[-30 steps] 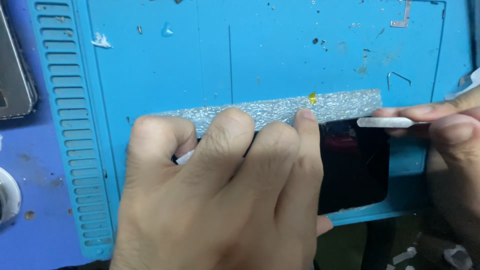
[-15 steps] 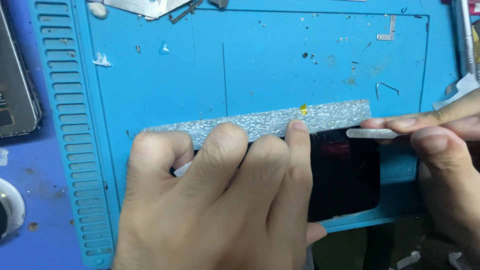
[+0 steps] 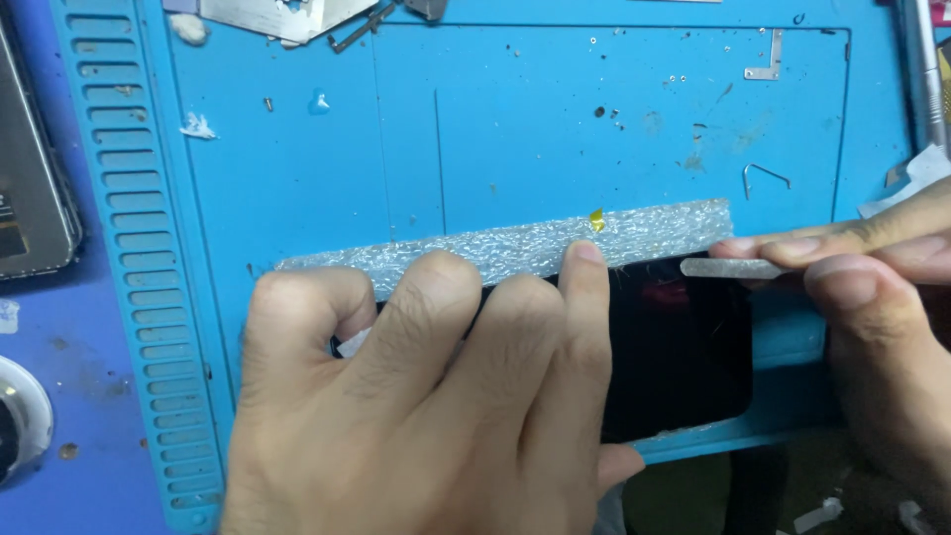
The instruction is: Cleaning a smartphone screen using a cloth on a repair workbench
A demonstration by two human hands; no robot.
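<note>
- Here, at the far left edge of the frame, a dark flat device (image 3: pixel 35 198) lies off the mat, set aside and well apart from both hands.
- The blue work mat (image 3: pixel 297 188) fills the upper frame; loose metal scraps (image 3: pixel 287 15) sit along its top edge, clear of the work.
- The left hand (image 3: pixel 426 396) lies flat in the lower centre, fingers spread and pressing down on the black phone (image 3: pixel 684 357), seemingly to pin it; it grips nothing.
- A strip of bubble wrap (image 3: pixel 515 248) runs along the phone's upper edge, probably as cushioning.
- At the right edge, the right hand (image 3: pixel 872 327) pinches a thin pale pry tool (image 3: pixel 733 267) between thumb and fingers, its tip touching the phone's upper right corner, apparently to work into the seam.
</note>
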